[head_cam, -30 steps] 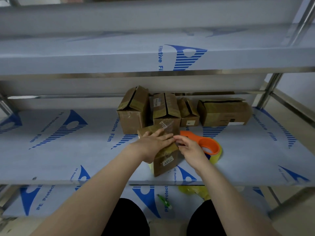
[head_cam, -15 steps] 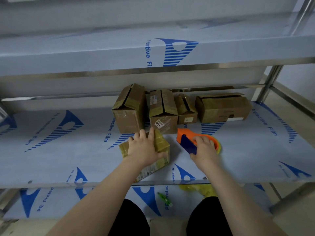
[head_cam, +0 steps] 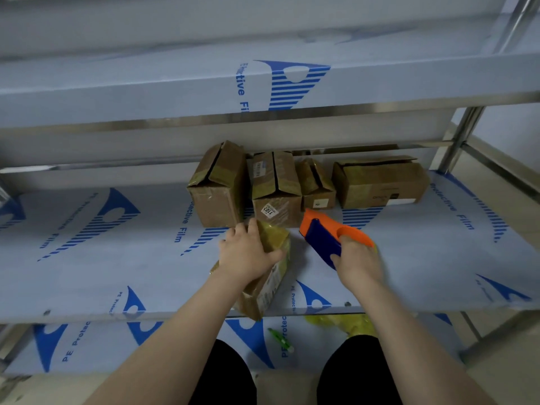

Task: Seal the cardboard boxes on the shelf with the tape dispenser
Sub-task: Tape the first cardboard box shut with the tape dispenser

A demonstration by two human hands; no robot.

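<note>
Left hand (head_cam: pixel 248 255) flat, fingers (head_cam: pixel 240 232) spread, pressing box (head_cam: pixel 276 238); right hand (head_cam: pixel 358 263) gripping tape dispenser (head_cam: pixel 323 233).

Under the fingers of the left hand (head_cam: pixel 245 255), the box (head_cam: pixel 276 239) is brown cardboard banded with glossy olive-yellow tape. In the fingers of the right hand (head_cam: pixel 358 261), the tape dispenser (head_cam: pixel 323 233) is bright orange with a dark blue plate. Beyond the fingertips, the boxes (head_cam: pixel 219 197) are the same brown with olive-yellow tape strips; one carries a white label (head_cam: pixel 269 210) with black digits. The shelf (head_cam: pixel 409 258) is pale grey-blue, printed with blue striped triangles and blue lettering.
</note>
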